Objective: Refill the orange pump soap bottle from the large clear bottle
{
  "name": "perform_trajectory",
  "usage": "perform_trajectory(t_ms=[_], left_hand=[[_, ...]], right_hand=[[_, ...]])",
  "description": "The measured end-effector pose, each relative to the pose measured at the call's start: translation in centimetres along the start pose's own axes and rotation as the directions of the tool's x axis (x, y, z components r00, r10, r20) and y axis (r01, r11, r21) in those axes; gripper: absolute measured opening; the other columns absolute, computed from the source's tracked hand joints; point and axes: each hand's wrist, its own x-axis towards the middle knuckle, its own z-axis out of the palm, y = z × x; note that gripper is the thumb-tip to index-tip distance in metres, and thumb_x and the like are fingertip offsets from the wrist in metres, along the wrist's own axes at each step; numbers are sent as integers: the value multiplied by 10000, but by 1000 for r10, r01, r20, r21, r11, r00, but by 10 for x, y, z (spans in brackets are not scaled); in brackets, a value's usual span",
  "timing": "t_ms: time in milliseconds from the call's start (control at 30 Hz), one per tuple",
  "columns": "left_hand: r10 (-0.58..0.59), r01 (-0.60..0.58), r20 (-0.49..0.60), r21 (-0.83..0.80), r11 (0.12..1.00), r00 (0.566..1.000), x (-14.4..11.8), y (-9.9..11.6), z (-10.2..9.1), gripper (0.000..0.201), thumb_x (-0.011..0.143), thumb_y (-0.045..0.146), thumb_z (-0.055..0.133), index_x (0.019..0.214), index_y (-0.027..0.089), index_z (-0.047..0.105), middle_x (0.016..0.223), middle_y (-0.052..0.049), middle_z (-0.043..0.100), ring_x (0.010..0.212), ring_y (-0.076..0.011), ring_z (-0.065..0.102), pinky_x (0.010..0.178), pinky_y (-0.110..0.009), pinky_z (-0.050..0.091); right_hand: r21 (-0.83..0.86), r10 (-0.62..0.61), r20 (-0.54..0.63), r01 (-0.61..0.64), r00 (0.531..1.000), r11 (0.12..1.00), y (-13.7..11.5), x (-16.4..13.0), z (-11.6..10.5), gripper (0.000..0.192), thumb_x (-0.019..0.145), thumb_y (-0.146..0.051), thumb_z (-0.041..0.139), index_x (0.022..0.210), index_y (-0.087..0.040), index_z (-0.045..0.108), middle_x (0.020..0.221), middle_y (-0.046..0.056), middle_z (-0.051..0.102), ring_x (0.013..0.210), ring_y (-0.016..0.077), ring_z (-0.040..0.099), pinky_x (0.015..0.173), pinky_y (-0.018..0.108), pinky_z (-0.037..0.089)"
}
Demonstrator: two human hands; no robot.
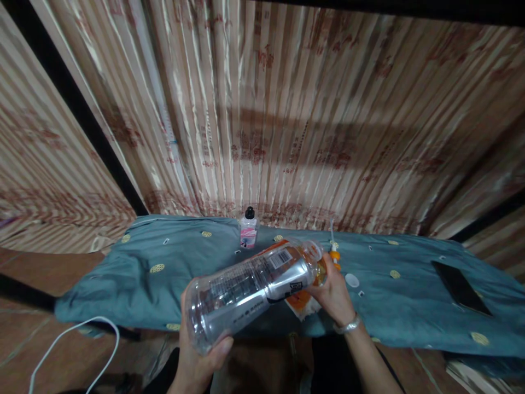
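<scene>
My left hand (200,350) is wrapped round the base of a large clear plastic bottle (246,295) with a printed label and barcode. The bottle is tilted, its open neck pointing up to the right. At that neck, my right hand (334,295) is closed round a small amber see-through container (320,272), mostly hidden by the fingers and the bottle. Whether the two mouths touch, I cannot tell. Beneath the bottle shows an orange-and-white wrapper or sheet (303,305), partly covered. An orange pump top (335,256) with a clear tube lies just beyond my right hand.
A small clear bottle with a black cap and pink label (248,232) stands at the back of the teal cloth (164,295). A white disc (351,280) and a black phone (461,287) lie rightward. Striped curtain (262,109) hangs behind; a white cable (77,328) loops at lower left.
</scene>
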Motion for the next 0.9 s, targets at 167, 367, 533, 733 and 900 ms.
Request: perform_trajectory(t_ms=[167, 367, 533, 733, 900], left_hand=[[54, -58, 174, 19, 998, 983, 0, -5, -10, 888, 742, 526, 975, 1503, 232, 621, 1362, -179, 782, 1212, -436, 809, 974, -560, 710], [24, -28, 260, 11, 1000, 965, 2, -14, -20, 931, 782, 463, 949, 1574, 223, 522, 1397, -211, 749, 1196, -456, 812, 962, -606, 714], [70, -91, 211, 94, 991, 975, 3, -14, -18, 912, 747, 484, 962, 1533, 202, 597, 1389, -213, 743, 1223, -454, 798, 975, -584, 709], [136, -174, 251, 136, 975, 958, 7, -14, -24, 888, 768, 450, 946, 1543, 198, 592, 1363, -210, 766, 1156, -449, 826, 909, -561, 732], [75, -101, 186, 135, 986, 980, 8, -8, -19, 875, 724, 532, 966, 1471, 211, 645, 1324, -183, 784, 1161, -433, 819, 928, -542, 722]], right_hand=[[-15, -6, -16, 6, 1000, 1000, 9, -3, 2, 810, 744, -367, 845, 1505, -199, 623, 1467, 169, 766, 1378, 397, 737, 1247, 581, 553], [-41, -26, -23, 25, 999, 999, 12, -3, 2, 821, 739, -338, 861, 1512, -201, 621, 1439, 170, 779, 1367, 405, 744, 1225, 583, 573], [-50, -17, -18, 16, 1000, 999, 9, -3, 2, 856, 744, -354, 875, 1532, -168, 598, 1397, 183, 790, 1365, 413, 743, 1236, 603, 561], [-44, -13, -5, 13, 1000, 999, 7, -1, 1, 844, 761, -366, 882, 1542, -206, 604, 1435, 164, 776, 1377, 389, 737, 1250, 580, 552], [-14, -2, 3, 2, 1000, 1000, 3, 0, 0, 826, 729, -345, 903, 1500, -223, 634, 1406, 150, 790, 1354, 387, 746, 1248, 577, 550]])
